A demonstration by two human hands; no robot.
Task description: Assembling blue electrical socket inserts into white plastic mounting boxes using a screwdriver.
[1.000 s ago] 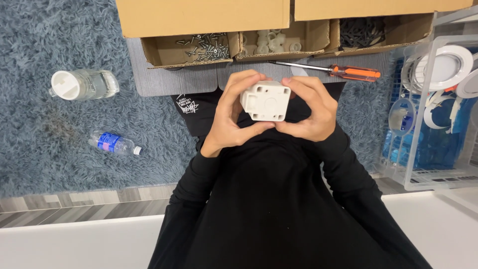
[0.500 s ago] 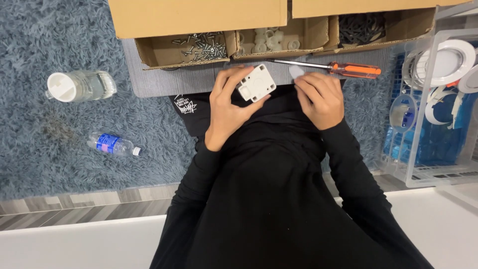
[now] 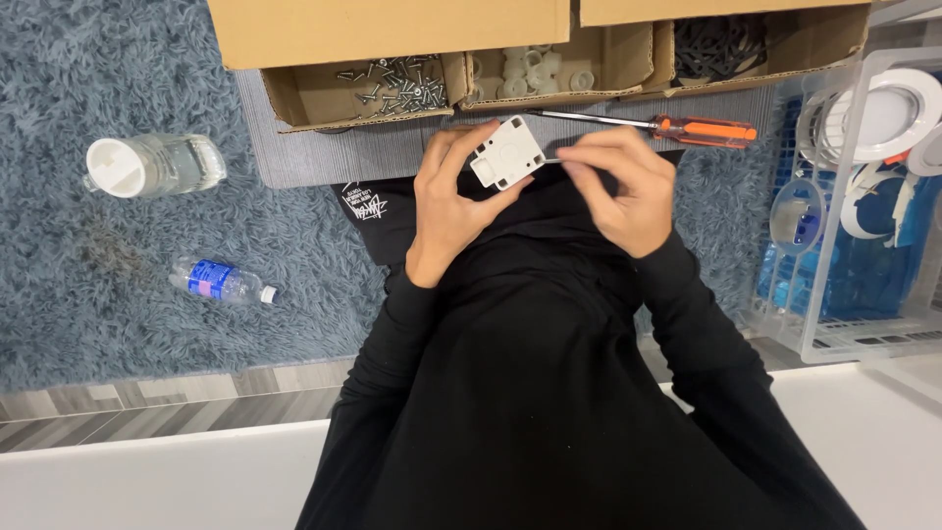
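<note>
My left hand (image 3: 446,201) holds a small white square plastic box (image 3: 505,152) up in front of my chest, tilted, with its flat face toward me. My right hand (image 3: 618,186) is just to the right of the box, its fingertips pinched together close to the box's right edge. Something thin and grey seems to sit between those fingertips and the box, too small to identify. An orange-handled screwdriver (image 3: 702,129) lies on the grey mat (image 3: 314,162) just beyond my right hand, untouched.
Open cardboard trays at the top hold metal screws (image 3: 392,86), white rings (image 3: 535,69) and black parts (image 3: 721,39). A clear crate (image 3: 863,334) with round white fittings stands at the right. A capped jar (image 3: 152,165) and a small water bottle (image 3: 221,281) lie on the blue rug at the left.
One second ago both hands held the box. My right hand then let go and dropped away, and has now come back to the box's right edge with fingers pinched. The left hand kept hold.
</note>
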